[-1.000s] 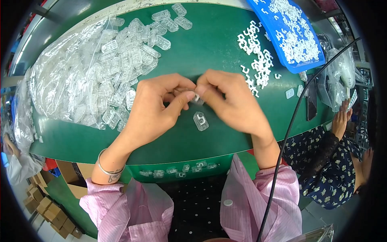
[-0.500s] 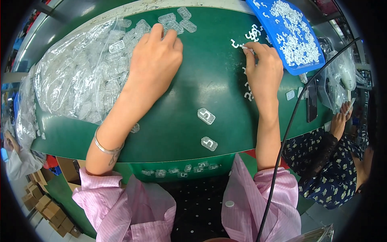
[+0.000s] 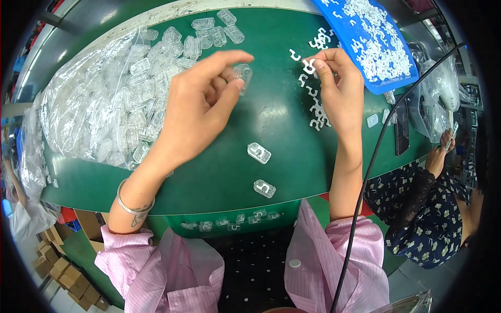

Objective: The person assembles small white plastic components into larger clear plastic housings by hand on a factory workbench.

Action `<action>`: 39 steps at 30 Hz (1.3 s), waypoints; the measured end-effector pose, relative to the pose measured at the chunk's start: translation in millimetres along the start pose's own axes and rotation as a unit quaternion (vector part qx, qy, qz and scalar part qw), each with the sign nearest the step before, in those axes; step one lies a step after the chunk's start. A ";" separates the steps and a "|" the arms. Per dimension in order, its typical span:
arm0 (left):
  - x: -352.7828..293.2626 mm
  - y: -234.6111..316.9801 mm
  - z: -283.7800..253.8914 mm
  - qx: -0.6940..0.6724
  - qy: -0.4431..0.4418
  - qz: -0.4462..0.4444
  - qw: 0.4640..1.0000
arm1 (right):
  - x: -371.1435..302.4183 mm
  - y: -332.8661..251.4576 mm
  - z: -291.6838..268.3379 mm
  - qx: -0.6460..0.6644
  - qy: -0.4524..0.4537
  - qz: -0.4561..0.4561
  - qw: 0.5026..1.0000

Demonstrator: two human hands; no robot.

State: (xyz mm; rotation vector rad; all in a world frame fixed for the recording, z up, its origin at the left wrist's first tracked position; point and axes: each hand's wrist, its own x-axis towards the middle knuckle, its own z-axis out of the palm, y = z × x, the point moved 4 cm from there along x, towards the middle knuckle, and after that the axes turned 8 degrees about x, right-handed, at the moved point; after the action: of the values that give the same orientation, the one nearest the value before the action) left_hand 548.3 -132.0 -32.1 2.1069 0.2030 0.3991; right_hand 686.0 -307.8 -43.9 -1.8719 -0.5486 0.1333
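Between the fingers and thumb of my left hand [image 3: 201, 96] is a clear plastic case [image 3: 244, 78], raised over the table. My right hand [image 3: 342, 86] pinches a small white curved plastic piece [image 3: 309, 67] between thumb and fingertips. More white curved pieces [image 3: 317, 112] lie loose beside and beyond that hand. Two clear cases, one [image 3: 259, 153] above the other [image 3: 264, 188], rest near the table's front edge, each with a white curved piece in it. To the left of my left hand, many clear cases [image 3: 138, 94] spill from a large transparent bag [image 3: 78, 99].
A blue tray [image 3: 383, 87] heaped with white pieces stands at the far right. Below the table edge a green bin [image 3: 182, 233] contains several clear cases. A black cable [image 3: 373, 161] runs down the right side, near a phone [image 3: 402, 130]. Another person's hand [image 3: 447, 140] is farther right.
My left hand has come away from the pile toward the middle, with a clear case now visible in its fingers. My right hand has drawn slightly left, its white piece now plainly seen.
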 end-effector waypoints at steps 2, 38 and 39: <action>-11.0 2.1 4.3 -0.062 -0.020 -0.033 0.997 | -3.1 -18.0 1.7 -0.135 0.065 -0.181 0.972; -41.4 -11.1 21.2 -0.305 -0.013 -0.148 0.941 | -39.3 -23.8 46.1 0.388 -0.254 0.163 0.871; -41.1 -10.9 21.0 -0.305 -0.012 -0.148 0.941 | -39.0 -25.4 45.1 0.373 -0.269 0.163 0.873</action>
State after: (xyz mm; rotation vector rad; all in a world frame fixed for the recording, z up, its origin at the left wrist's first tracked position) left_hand 517.6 -155.0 -60.1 1.4410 0.3287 0.2158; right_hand 627.8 -279.1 -44.0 -1.1253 -0.4503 0.9765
